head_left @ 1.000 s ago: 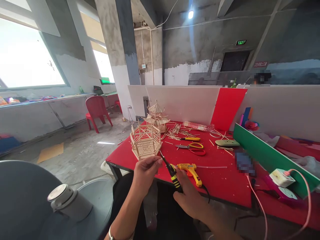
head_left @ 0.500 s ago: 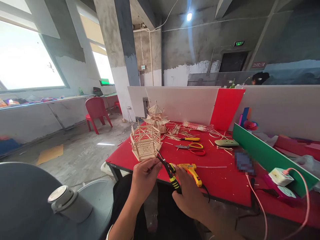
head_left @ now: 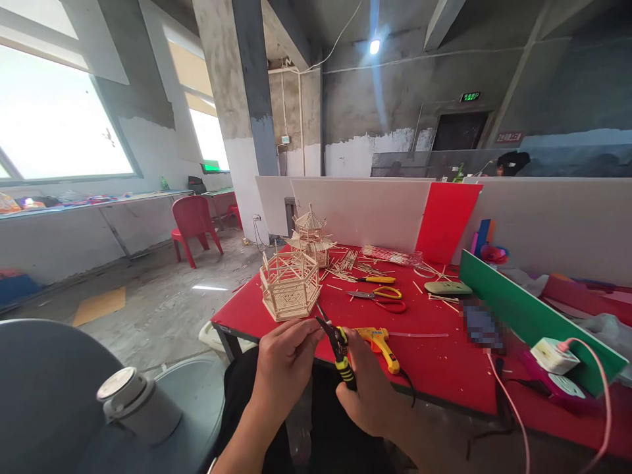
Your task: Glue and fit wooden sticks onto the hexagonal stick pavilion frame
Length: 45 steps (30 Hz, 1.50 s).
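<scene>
My right hand (head_left: 368, 388) grips black-and-yellow cutting pliers (head_left: 340, 352), jaws pointing up-left toward my left hand. My left hand (head_left: 286, 359) is closed in a pinch just left of the jaws; a thin wooden stick seems to be between the fingertips, too small to be sure. Both hands hover at the near edge of the red table (head_left: 434, 349). A hexagonal stick-built frame (head_left: 290, 285) stands just beyond my left hand. A finished stick pagoda (head_left: 310, 237) stands behind it.
A yellow glue gun (head_left: 378, 343) lies right of the pliers, scissors (head_left: 382, 297) and loose sticks (head_left: 355, 263) farther back. A green board (head_left: 523, 313), power strip (head_left: 555, 355) and pink cable (head_left: 513, 411) are at the right. A white canister (head_left: 138, 405) sits on a grey surface at lower left.
Both hands drew slightly closer together and toward me; the pliers tilted more upright. The view tipped a little, shifting the table downward in frame.
</scene>
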### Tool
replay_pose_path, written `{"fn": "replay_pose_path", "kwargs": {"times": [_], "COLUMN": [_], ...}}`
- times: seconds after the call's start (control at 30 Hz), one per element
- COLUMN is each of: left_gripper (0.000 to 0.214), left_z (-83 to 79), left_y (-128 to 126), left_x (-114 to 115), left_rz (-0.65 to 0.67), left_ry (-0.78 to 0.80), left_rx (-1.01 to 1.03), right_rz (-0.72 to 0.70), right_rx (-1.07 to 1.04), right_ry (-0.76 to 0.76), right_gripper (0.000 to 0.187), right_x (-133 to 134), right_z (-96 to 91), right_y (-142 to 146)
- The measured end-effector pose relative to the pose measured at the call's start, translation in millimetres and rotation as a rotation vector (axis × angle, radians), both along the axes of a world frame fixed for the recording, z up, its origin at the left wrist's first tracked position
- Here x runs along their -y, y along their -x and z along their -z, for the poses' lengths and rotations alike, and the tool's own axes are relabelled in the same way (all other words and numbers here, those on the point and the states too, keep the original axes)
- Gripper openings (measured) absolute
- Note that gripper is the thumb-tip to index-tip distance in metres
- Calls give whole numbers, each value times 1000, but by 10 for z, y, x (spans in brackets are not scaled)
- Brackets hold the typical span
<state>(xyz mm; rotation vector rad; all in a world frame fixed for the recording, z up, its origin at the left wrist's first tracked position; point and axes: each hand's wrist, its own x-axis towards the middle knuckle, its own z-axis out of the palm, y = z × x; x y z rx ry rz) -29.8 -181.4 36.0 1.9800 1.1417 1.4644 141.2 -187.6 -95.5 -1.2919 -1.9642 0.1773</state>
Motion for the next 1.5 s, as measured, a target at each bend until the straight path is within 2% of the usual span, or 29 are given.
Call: {"fn": "replay_pose_path", "kwargs": {"times": [0.1,0.23,0.33,0.6,0.7,0.87,1.13,1.27,1.4,1.5], "left_gripper": [18,28,28,31,33,34,33,34,37,36], "left_z": [26,22,6,43,93,114,135,166,168,180], "left_y": [23,67,91,83,109,177,179,208,260,290], "left_x": [-13,-21,-19,-36,-67,-103,-75,-97,-129,-149], "left_rz": [-13,-5,27,31,26,135,108,136,195,203], "left_ry": [-33,-63,-41,-52,8,192,206,250,286,307], "left_rx": [-21,-93,-120,-165,-160,-143,-116,-118,-90,-74], "right_rz": [-20,-59,-60,-17,-4,-24,-7,-20,-165,-238], "right_rx": [15,25,26,15,28,97,138,79,-40,-135], "right_ry": [15,1,15,99,106,77,17,166,436,553], "right_gripper": [97,101,102,98,98,104,102,93,94,89], "right_x": [0,31,62,63,69,97,89,107,167,221], "right_z": [-14,-153,-205,17,-22,-111,135,38,-200,-355], "right_y": [-9,-44,-51,-39,-39,-38,-43,-52,-78,-74]}}
